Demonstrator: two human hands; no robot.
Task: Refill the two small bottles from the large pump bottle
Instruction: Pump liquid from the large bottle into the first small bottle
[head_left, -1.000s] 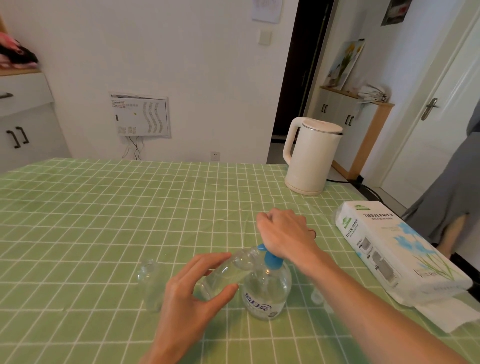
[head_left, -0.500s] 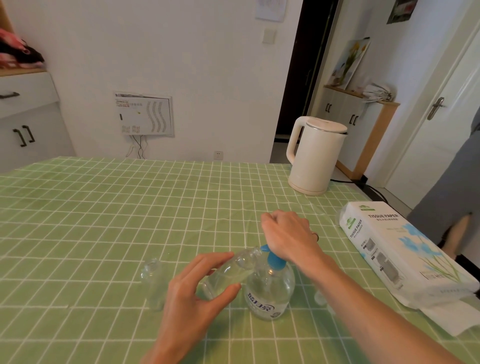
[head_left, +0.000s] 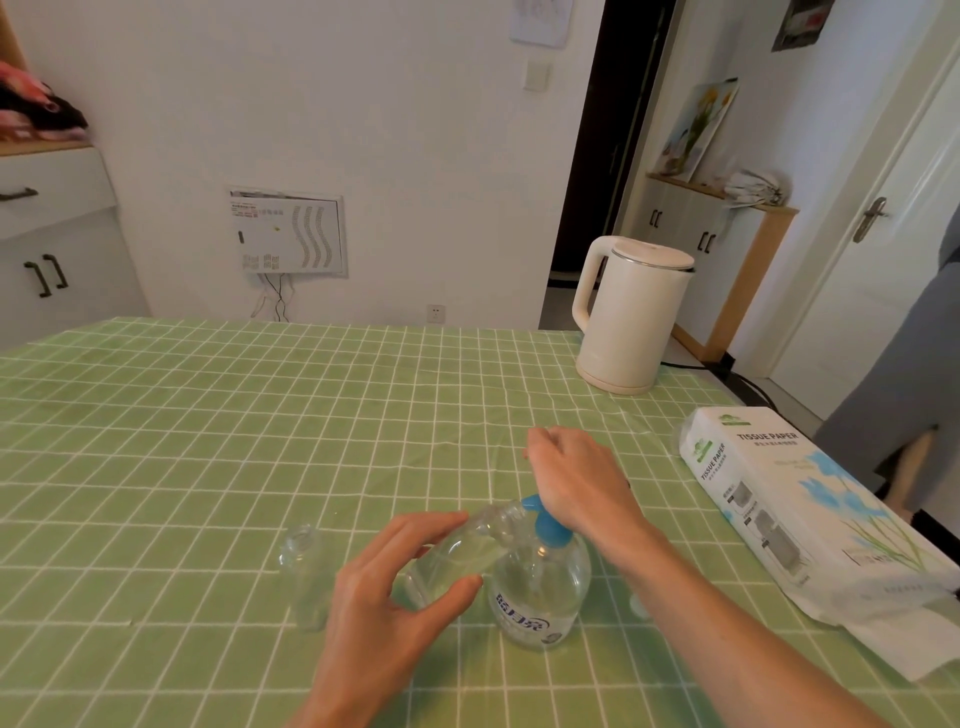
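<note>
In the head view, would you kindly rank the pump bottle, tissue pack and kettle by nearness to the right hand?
1. pump bottle: directly under the right hand.
2. tissue pack: on its right.
3. kettle: beyond, at the table's far edge.

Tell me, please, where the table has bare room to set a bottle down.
Free: cloth left of the standing small bottle, and the far stretch up to the kettle. Crowded: around the pump bottle, left hand, right hand.
</note>
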